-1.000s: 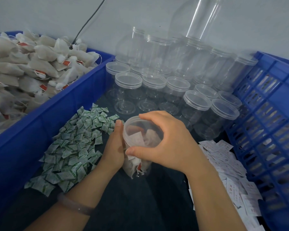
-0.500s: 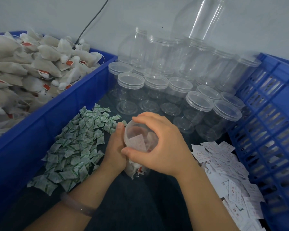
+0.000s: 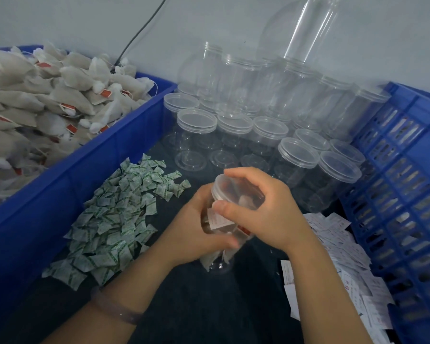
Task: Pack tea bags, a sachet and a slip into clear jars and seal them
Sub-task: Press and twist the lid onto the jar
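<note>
Clear jar, packed and near upright at the middle of the dark table: the left hand grips its body from the left, while the right hand curls round the lid atop its long axis.

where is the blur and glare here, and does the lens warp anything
Head view: motion blur smears the left hand and the jar it grips; the right hand on the lid is sharper. Same view: glare streaks run down the tall empty jar at the back, wide-angle stretch tilts the blue crate at right, light is soft.
</note>
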A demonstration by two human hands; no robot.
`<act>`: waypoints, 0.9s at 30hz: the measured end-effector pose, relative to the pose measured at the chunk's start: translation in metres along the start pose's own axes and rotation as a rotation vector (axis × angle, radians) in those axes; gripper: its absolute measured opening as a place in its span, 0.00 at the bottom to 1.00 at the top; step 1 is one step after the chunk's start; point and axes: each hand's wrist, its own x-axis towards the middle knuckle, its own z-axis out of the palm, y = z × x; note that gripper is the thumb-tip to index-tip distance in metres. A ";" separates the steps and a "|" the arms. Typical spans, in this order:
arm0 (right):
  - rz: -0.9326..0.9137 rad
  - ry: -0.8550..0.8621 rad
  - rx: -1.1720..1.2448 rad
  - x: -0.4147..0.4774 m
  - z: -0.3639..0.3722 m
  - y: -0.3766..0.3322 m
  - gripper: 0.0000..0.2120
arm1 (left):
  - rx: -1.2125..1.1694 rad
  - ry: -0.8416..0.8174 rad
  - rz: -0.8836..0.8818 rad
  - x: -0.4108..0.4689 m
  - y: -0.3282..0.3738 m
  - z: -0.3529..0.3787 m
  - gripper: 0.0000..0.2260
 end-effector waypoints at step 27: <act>0.025 0.197 -0.138 -0.002 0.027 -0.006 0.28 | 0.267 0.226 0.075 -0.007 0.002 0.008 0.41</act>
